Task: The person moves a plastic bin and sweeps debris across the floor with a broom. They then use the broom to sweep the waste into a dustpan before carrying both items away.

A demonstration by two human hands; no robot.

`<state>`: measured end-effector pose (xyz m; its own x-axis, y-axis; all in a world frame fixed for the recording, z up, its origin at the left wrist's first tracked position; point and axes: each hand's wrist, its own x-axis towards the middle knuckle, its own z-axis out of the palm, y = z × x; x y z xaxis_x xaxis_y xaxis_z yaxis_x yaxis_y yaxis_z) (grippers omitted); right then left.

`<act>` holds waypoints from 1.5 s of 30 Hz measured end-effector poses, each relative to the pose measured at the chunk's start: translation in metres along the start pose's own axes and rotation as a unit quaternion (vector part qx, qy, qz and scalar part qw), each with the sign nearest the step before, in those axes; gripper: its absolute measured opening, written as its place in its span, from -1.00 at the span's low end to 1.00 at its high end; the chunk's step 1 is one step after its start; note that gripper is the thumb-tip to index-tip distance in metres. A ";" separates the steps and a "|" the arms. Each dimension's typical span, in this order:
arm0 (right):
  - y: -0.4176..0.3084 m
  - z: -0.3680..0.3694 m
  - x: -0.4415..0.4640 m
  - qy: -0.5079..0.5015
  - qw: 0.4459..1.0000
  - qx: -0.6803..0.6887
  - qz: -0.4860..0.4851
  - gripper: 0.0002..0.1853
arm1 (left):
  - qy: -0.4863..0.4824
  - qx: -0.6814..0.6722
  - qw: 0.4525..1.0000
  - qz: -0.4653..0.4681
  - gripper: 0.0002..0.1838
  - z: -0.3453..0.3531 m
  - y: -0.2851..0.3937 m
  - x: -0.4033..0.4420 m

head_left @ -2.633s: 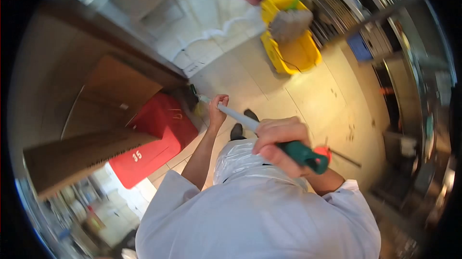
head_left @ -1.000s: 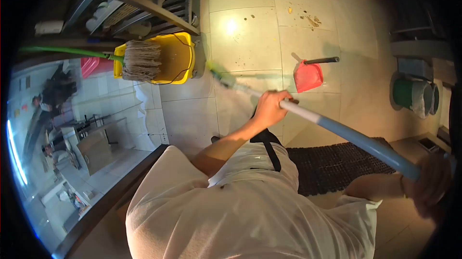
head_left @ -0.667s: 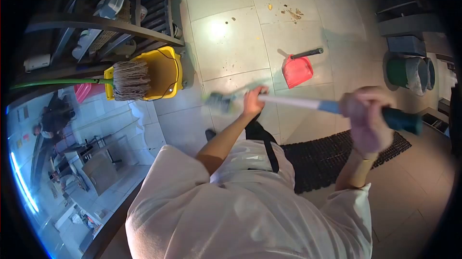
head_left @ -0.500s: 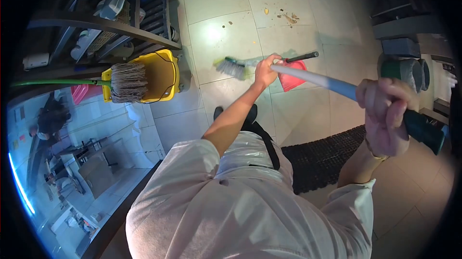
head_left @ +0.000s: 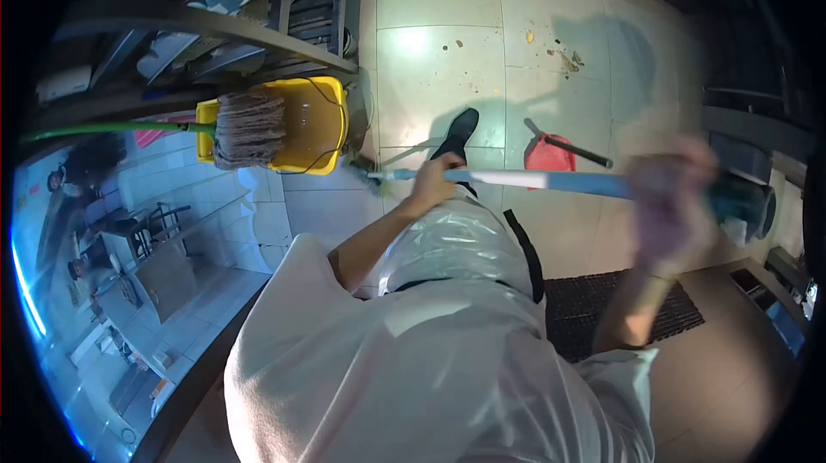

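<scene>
A broom handle (head_left: 551,182), pale blue and white, runs nearly level across the view. My left hand (head_left: 433,183) is closed round its lower part, near the bristles. My right hand (head_left: 671,200), smeared by motion, is wrapped round the upper end beside the dark green grip. The broom head (head_left: 370,175) is blurred and lies low over the floor tiles beside the yellow bucket (head_left: 314,127). A red dustpan (head_left: 548,156) with a black handle rests on the floor beyond the broom handle.
Debris (head_left: 565,60) is scattered on the tiles ahead. A grey mop (head_left: 249,129) sits in the bucket, below a dark rack (head_left: 215,22). A black mat (head_left: 624,312) lies at the right. Beyond the opening at left, people (head_left: 77,179) and chairs show in blue light.
The broom head has moved left, nearer the bucket, and its handle is now almost level. My left hand has moved left and lower. One foot now shows further ahead, and the view has shifted.
</scene>
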<state>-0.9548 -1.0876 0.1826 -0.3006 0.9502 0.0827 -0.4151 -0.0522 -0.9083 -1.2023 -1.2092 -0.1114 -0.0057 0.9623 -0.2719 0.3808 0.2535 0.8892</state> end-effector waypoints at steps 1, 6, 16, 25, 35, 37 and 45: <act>0.009 0.003 0.019 -0.003 1.000 -0.001 0.003 -0.60 | 0.003 -0.003 1.000 -0.002 -0.86 0.001 -0.011 0.016; -0.023 -0.008 0.079 -0.035 0.996 -0.049 -0.069 -0.55 | -0.056 0.047 0.996 -0.041 -0.76 0.011 0.047 0.120; -0.153 -0.019 0.160 0.021 0.962 -0.179 -0.207 -0.71 | -0.096 -0.114 0.981 0.124 -0.71 0.063 0.172 0.256; -0.152 -0.018 0.225 -0.137 0.969 -0.093 -0.180 -0.39 | -0.073 -0.063 0.985 0.146 -0.72 0.010 0.181 0.271; -0.150 0.048 0.223 -0.207 0.958 -0.086 -0.182 -0.74 | 0.030 -0.100 0.980 0.171 -0.75 -0.022 0.183 0.215; -0.140 0.056 0.227 0.092 0.923 -0.178 -0.330 -0.76 | 0.072 -0.061 0.971 0.219 -0.75 -0.027 0.180 0.200; -0.040 -0.127 0.119 0.121 0.988 0.080 -0.058 -0.56 | -0.033 0.113 0.992 0.039 -0.70 0.018 0.069 0.178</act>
<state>-0.8650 -0.9331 0.1763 -0.0372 0.9973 0.0638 -0.5704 0.0312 -0.8208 -1.1605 -1.0227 -0.1054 0.0889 0.9676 -0.2363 0.5748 0.1439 0.8055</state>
